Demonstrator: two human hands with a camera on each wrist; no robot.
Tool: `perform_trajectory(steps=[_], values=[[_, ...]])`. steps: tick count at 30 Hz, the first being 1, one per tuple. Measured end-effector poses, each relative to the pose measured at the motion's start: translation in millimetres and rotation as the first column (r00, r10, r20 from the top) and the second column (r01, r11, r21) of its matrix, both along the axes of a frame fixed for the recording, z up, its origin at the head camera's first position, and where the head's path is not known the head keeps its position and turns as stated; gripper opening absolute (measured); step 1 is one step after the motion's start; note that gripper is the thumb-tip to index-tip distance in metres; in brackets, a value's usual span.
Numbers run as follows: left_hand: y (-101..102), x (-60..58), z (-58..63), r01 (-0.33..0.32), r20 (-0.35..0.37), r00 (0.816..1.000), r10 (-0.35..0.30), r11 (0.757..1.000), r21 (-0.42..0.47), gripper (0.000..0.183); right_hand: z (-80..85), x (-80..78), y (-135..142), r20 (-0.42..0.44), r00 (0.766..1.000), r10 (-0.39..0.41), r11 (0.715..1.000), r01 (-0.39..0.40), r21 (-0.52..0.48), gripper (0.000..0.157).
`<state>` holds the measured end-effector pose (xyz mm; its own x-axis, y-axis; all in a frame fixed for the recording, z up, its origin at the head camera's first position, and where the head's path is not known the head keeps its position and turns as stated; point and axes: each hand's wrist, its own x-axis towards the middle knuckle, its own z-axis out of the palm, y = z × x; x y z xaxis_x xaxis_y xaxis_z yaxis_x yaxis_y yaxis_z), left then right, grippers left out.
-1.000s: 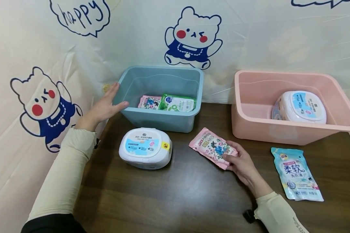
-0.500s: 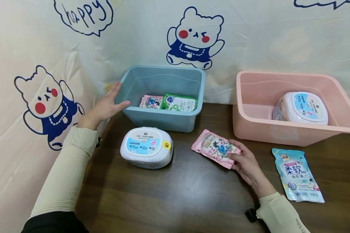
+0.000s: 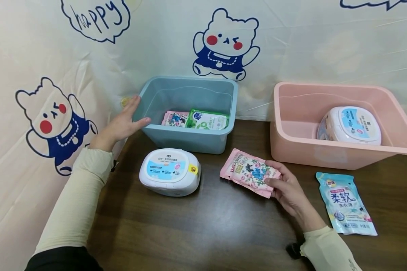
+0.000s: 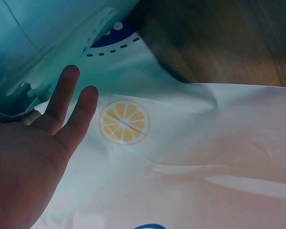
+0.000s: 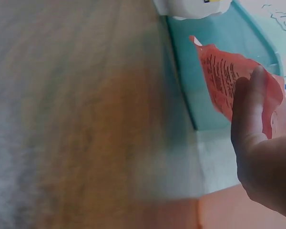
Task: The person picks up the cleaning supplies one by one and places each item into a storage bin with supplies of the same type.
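A pink floral pouch point(image 3: 250, 172) is pinched at its right end by my right hand point(image 3: 289, 194). In the right wrist view the printed back of the pouch point(image 5: 224, 76) shows, lifted off the table. My left hand point(image 3: 120, 124) rests against the left rim of the blue bin point(image 3: 186, 139), thumb over the edge and fingers straight. The left wrist view shows two extended fingers point(image 4: 81, 114) beside the bin's outer wall. Inside that bin lie a pink floral packet point(image 3: 175, 119) and a green-and-white packet point(image 3: 208, 120).
A white lidded tub point(image 3: 169, 172) stands in front of the blue bin. To the right is a pink bin point(image 3: 312, 154) holding a similar white tub point(image 3: 351, 126). A light-blue pouch point(image 3: 347, 205) lies on the brown table point(image 3: 203, 237). A printed curtain point(image 3: 156, 41) hangs behind.
The pink pouch and my right hand have shifted slightly, and the pouch's left end is tipped up a little. My left hand stays at the blue bin's rim.
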<state>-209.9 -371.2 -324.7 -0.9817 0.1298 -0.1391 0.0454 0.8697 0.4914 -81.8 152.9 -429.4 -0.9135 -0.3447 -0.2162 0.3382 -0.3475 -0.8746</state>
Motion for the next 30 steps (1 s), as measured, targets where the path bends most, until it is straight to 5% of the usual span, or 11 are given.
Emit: perform_trajectory(steps=[11,20,30], values=[[-1,0.4,-0.1,0.0,-0.003,1.0,0.0,1.0,-0.007,0.098,29.9,3.7,-3,-0.143,0.988,0.052,0.997,-0.059,-0.05,0.045],[0,1.5,0.1,0.003,-0.011,1.0,-0.003,1.0,-0.006,0.097,54.7,4.4,-4,-0.292,0.952,0.095,0.979,-0.143,-0.148,0.052],[0,2.0,0.9,-0.006,-0.002,1.0,0.006,1.0,0.005,0.098,68.3,0.2,-4,-0.349,0.925,0.149,0.968,-0.209,-0.141,0.053]])
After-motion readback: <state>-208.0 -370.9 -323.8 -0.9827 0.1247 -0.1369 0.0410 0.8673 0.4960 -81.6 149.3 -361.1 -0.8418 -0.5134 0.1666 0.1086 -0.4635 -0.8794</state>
